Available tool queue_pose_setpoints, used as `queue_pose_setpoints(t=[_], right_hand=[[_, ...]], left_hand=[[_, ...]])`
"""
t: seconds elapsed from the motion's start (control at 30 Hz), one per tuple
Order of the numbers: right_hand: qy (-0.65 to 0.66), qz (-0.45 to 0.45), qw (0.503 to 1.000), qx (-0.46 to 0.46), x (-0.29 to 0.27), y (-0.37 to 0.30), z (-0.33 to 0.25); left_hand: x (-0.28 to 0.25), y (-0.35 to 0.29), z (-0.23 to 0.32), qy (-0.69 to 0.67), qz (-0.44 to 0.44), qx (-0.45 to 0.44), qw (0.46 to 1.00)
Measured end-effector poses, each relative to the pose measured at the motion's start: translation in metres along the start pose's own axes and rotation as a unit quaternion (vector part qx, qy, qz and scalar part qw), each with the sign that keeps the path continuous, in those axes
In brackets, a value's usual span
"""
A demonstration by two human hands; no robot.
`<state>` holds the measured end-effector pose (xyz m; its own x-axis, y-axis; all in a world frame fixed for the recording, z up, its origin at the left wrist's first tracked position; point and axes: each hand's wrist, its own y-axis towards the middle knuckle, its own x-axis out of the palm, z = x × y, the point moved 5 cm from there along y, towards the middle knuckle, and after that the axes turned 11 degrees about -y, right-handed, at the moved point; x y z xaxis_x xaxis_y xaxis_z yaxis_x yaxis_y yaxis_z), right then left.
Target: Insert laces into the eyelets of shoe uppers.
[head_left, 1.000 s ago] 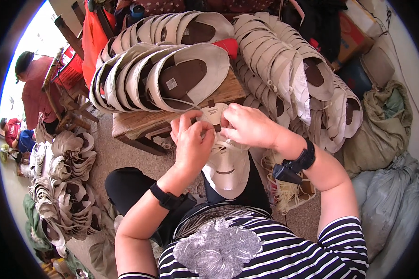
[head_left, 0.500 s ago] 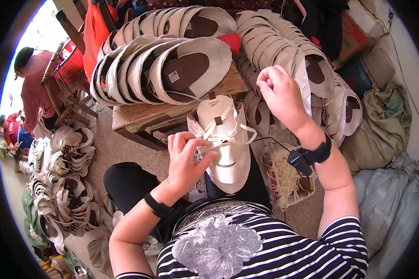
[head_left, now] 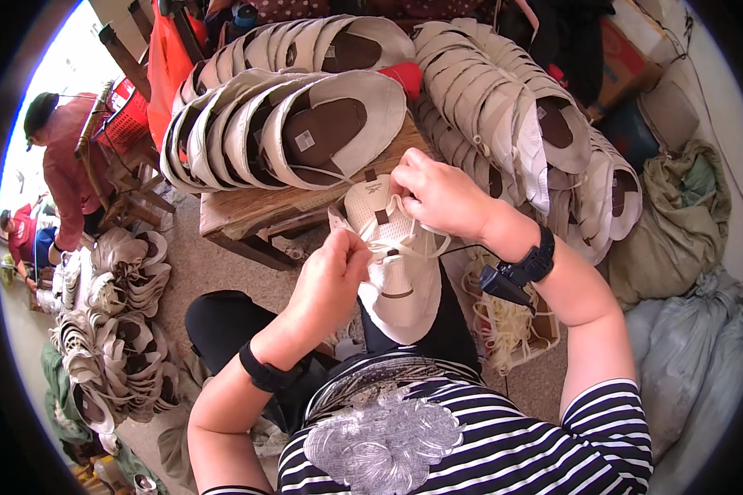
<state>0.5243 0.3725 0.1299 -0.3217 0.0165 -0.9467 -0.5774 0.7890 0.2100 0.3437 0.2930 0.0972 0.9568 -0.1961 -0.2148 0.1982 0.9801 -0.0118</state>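
Note:
Toe toward me, a cream shoe upper [head_left: 400, 301] lies over my lap, its perforated tongue [head_left: 376, 198] pointing away. A cream shoelace [head_left: 404, 245] crosses its front in loose loops. My left hand [head_left: 326, 276] is closed at the upper's left edge, thumb and fingers pinched where the lace runs. Over the upper's right side, beside the tongue, my right hand [head_left: 442, 194] pinches the lace near an eyelet edge. The fingertips of both hands partly cover what they grip.
A wooden bench [head_left: 248, 213] ahead bears rows of nested shoe uppers [head_left: 338, 132]. More uppers [head_left: 504, 107] are stacked at right. A box of loose laces [head_left: 504, 330] stands by my right knee. Uppers [head_left: 128, 330] pile up at left; a co-worker [head_left: 66, 157] stands beyond. Sacks [head_left: 677, 223] line the right.
My right hand has come down and left from above onto the upper's right side. My left hand has closed from spread fingers to a pinch at the left edge.

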Motion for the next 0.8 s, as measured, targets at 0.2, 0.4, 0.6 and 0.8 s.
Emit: queue_pose_setpoints(t=[0.2,0.4,0.6,0.8], right_hand=[[0.01,0.009,1.0,-0.011,0.0,0.002,0.001],[0.231,0.0,0.962,0.145,-0.01,-0.015,0.017],[0.558,0.218,0.723,0.344,-0.088,-0.048,0.109],[0.692,0.289,0.592,0.294,-0.141,-0.072,0.158]], left_hand=[[-0.005,-0.003,0.026,0.058,-0.011,0.056,0.997],[-0.012,0.001,0.022,0.201,-0.062,0.129,0.969],[-0.023,-0.011,0.021,0.134,-0.249,0.176,0.943],[-0.032,0.006,0.018,0.108,-0.151,0.112,0.976]])
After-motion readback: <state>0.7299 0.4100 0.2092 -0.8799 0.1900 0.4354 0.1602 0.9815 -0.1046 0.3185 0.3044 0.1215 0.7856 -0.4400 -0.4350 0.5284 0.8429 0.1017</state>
